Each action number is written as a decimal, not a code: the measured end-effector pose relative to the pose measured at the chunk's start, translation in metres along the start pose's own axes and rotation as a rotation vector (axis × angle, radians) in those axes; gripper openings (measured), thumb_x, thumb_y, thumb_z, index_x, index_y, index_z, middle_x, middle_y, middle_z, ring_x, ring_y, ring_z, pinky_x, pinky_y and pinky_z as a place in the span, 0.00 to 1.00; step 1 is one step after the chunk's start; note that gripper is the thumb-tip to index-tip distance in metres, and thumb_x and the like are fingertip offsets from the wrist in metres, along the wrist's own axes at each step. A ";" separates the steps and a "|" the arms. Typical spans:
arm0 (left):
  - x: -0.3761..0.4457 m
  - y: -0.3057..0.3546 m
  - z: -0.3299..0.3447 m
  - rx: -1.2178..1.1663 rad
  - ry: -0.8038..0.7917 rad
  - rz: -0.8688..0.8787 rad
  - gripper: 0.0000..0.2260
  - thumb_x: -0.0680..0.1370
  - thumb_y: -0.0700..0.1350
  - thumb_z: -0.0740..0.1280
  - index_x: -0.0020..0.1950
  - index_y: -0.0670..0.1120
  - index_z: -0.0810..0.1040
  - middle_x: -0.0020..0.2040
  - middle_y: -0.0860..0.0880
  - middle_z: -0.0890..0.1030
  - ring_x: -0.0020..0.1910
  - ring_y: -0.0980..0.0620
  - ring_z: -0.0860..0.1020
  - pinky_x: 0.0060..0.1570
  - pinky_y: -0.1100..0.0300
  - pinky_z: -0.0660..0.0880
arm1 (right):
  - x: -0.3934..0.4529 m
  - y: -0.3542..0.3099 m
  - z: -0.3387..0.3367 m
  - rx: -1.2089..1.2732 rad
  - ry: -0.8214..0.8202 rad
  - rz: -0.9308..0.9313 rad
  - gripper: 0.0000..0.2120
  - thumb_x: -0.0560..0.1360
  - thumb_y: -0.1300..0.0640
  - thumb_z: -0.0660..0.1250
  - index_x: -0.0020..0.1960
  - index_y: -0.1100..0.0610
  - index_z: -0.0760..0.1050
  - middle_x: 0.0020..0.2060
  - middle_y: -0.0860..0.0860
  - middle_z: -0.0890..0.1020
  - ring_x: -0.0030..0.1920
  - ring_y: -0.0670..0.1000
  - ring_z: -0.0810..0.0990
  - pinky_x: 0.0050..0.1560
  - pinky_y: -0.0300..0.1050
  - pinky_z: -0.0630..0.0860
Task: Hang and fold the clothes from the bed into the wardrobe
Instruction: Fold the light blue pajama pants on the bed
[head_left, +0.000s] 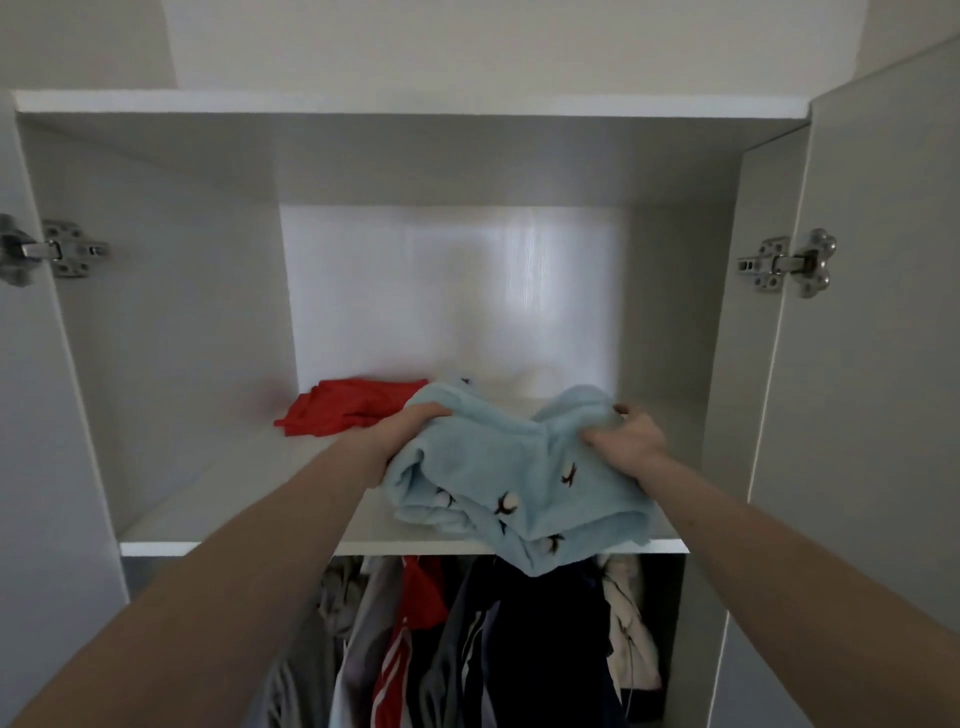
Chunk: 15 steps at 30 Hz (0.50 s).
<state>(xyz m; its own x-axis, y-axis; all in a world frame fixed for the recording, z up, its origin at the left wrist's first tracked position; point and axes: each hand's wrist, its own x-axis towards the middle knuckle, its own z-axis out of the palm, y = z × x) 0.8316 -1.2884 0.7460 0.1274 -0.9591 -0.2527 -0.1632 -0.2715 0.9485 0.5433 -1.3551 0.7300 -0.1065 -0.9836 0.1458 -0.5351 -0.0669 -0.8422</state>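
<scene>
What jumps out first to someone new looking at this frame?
The folded light blue garment, gripped by the left hand and right hand, sits at the front of the upper wardrobe shelf, one corner drooping over the edge. Behind it to the left lies a folded red garment. Below the shelf, hanging clothes fill the rail space.

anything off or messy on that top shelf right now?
Yes. The light blue garment that both hands grip hangs over the shelf's front edge, loosely bunched. The red garment behind it lies crumpled, not neatly folded.
</scene>
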 end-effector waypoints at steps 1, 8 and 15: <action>0.008 0.000 -0.001 0.004 0.020 0.001 0.30 0.74 0.65 0.69 0.66 0.44 0.80 0.59 0.42 0.84 0.61 0.43 0.81 0.69 0.47 0.74 | 0.005 0.001 0.002 -0.060 -0.009 -0.008 0.34 0.74 0.49 0.73 0.76 0.54 0.66 0.70 0.59 0.74 0.68 0.61 0.75 0.68 0.51 0.73; 0.007 -0.024 0.000 0.481 0.446 0.860 0.29 0.76 0.65 0.65 0.73 0.54 0.71 0.71 0.54 0.72 0.70 0.53 0.71 0.71 0.49 0.68 | -0.018 0.014 0.026 -0.422 -0.063 -0.346 0.33 0.70 0.35 0.68 0.73 0.41 0.70 0.77 0.48 0.64 0.77 0.56 0.61 0.78 0.55 0.58; 0.049 -0.063 0.001 1.149 0.143 0.890 0.38 0.74 0.69 0.65 0.80 0.60 0.56 0.79 0.59 0.58 0.78 0.56 0.57 0.77 0.55 0.54 | -0.009 0.040 0.075 -0.614 -0.234 -0.408 0.40 0.71 0.22 0.47 0.78 0.38 0.61 0.77 0.42 0.64 0.77 0.51 0.63 0.77 0.54 0.57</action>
<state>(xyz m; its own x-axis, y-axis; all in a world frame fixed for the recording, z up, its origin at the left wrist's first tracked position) 0.8470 -1.3181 0.6732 -0.3478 -0.8434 0.4096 -0.9050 0.4162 0.0884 0.5858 -1.3615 0.6554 0.3424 -0.9154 0.2116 -0.8699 -0.3940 -0.2966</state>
